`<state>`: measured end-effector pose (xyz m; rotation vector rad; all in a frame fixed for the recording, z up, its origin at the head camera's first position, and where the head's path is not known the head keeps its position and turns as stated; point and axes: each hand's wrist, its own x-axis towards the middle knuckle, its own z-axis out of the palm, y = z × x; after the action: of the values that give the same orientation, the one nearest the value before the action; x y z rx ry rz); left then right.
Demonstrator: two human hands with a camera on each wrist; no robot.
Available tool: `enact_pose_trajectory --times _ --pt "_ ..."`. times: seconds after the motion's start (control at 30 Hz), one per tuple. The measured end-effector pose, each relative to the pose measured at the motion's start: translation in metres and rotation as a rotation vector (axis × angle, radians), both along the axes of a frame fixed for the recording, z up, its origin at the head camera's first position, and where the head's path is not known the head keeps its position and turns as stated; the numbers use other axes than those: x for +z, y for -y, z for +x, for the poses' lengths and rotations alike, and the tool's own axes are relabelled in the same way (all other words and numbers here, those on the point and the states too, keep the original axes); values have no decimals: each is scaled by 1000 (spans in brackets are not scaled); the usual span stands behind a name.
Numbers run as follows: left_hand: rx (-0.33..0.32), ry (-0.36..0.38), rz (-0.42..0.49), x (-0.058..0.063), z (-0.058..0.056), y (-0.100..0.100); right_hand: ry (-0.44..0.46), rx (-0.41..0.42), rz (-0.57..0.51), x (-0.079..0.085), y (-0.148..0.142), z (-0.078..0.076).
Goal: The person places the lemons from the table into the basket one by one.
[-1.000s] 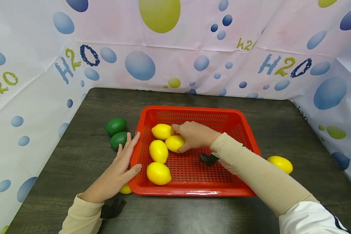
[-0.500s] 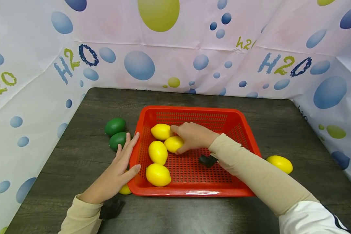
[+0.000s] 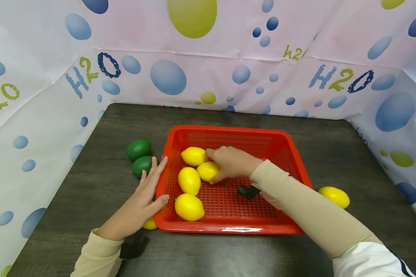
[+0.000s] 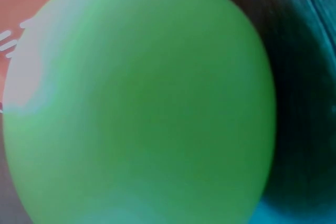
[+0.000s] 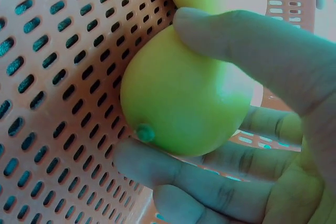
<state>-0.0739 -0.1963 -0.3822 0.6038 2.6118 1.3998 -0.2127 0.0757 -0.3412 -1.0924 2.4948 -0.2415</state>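
Observation:
Inside the red plastic basket, my right hand holds a yellow lemon. Thumb and fingers curl round this lemon in the right wrist view, down by the perforated basket floor. Three other lemons lie near it at the left side: one behind, one beside it and one in front. My left hand rests along the basket's left rim, fingers extended. Under that hand a yellow fruit is partly hidden. A large rounded fruit fills most of the left wrist view, tinted green.
Two dark green fruits, one farther back and one nearer, lie on the dark wooden table left of the basket. Another lemon lies to its right, by the right forearm. Patterned sheeting stands behind the table and at its sides.

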Motion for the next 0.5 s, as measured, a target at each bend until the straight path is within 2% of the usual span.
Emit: enact_pose_trajectory --times 0.27,0.5 --pt "4 13 6 1 1 0 -19 32 -21 2 -4 1" --pt "11 8 -9 1 2 0 -5 7 -58 6 -12 -1"
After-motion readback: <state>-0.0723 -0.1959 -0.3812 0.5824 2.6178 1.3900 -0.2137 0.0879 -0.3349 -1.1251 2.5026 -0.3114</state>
